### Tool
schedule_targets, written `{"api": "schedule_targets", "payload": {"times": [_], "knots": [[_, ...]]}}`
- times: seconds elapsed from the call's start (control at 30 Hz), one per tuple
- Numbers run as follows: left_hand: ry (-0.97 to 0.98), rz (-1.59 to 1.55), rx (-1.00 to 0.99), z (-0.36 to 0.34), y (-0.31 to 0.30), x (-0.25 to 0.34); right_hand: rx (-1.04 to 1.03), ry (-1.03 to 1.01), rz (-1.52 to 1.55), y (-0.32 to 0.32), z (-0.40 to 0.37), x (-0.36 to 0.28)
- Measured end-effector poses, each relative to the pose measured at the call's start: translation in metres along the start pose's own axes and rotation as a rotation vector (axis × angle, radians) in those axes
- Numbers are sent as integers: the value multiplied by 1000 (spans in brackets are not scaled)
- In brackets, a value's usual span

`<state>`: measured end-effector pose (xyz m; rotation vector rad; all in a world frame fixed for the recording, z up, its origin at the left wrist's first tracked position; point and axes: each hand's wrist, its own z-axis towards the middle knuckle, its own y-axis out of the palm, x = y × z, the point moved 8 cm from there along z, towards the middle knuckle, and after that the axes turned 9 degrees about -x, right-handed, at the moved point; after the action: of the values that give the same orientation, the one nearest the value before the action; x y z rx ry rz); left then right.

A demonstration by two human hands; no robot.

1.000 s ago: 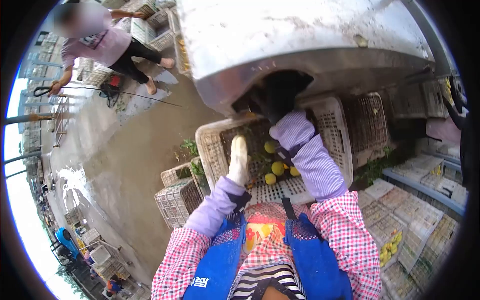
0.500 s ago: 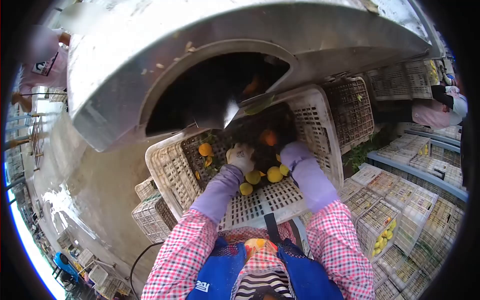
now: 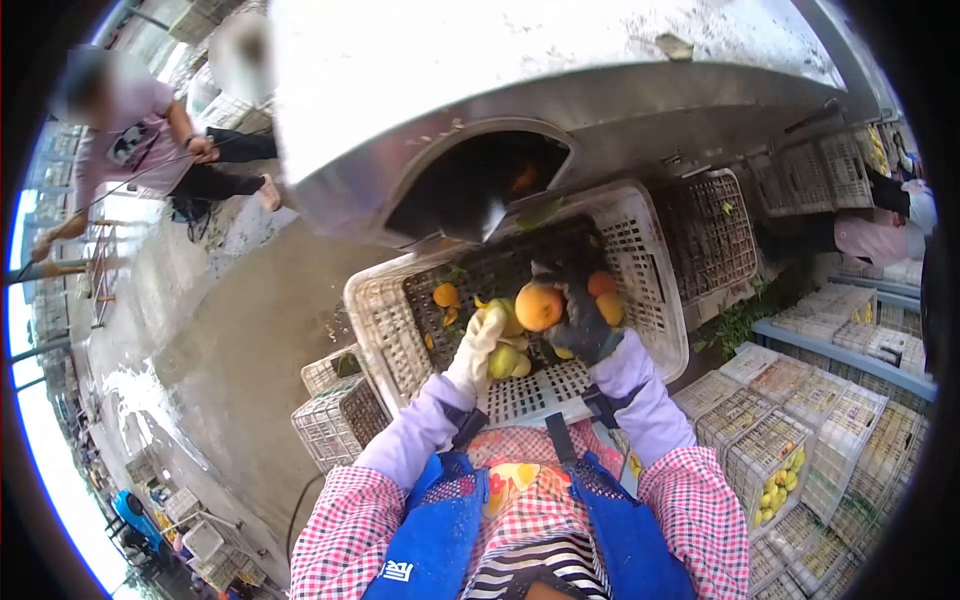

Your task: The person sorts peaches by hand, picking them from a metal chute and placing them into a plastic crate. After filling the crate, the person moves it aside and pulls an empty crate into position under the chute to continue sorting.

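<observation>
My left hand point(image 3: 480, 348), in a pale glove, has its fingers curled round a yellow-green fruit point(image 3: 506, 316) over the plastic crate point(image 3: 372, 312). Dark grey glove on, my right hand point(image 3: 582, 322) grips an orange fruit point(image 3: 539, 307) between thumb and fingers. Just below my left hand lie greenish fruits point(image 3: 508, 362). More orange fruits point(image 3: 603, 284) show beside my right hand, and a small orange one point(image 3: 446, 295) rests at the crate's left with some leaves.
A metal chute point(image 3: 340, 190) with a dark opening overhangs the crate. Another crate point(image 3: 705, 235) stands to the right, with stacked crates point(image 3: 760, 440) beyond. Smaller crates point(image 3: 340, 420) stand at the left. One person point(image 3: 140, 150) is at the upper left, another point(image 3: 880, 235) at the right.
Both hands have risen from the crate's bottom; my right hand now holds an orange fruit and my left a yellow-green one. The view has shifted, showing more of the person at the left.
</observation>
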<state>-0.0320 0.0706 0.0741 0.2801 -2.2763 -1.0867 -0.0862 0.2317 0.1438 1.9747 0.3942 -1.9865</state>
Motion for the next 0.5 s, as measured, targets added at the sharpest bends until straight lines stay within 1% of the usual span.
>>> {"api": "schedule_targets", "payload": {"times": [0.03, 0.07, 0.1, 0.13, 0.2, 0.27, 0.33, 0.37, 0.47, 0.5], "knots": [[187, -18, 17, -18, 36, 37, -15, -32, -14, 19, 3, -18], [372, -37, 32, -34, 60, 62, -29, -62, -29, 38, 5, -37], [438, -62, 90, -47, 64, 69, -15, -76, -99, 49, 8, -63], [480, -52, 100, -59, 72, 79, 0, -90, -169, 60, 12, -89], [563, -36, 112, -82, 95, 105, 132, -214, -598, 69, 19, -145], [709, 345, 149, -95, 97, 121, 209, -237, -445, 69, 20, -150], [752, 174, 107, -107, 123, 142, 260, -203, -282, 67, 25, -153], [795, 226, 131, -108, 125, 152, 278, -172, -210, 66, 27, -155], [779, 304, 232, -113, 114, 169, 271, -351, -472, 57, 53, -171], [710, 215, 193, -110, 103, 164, 365, -230, -488, 52, 62, -153]]}}
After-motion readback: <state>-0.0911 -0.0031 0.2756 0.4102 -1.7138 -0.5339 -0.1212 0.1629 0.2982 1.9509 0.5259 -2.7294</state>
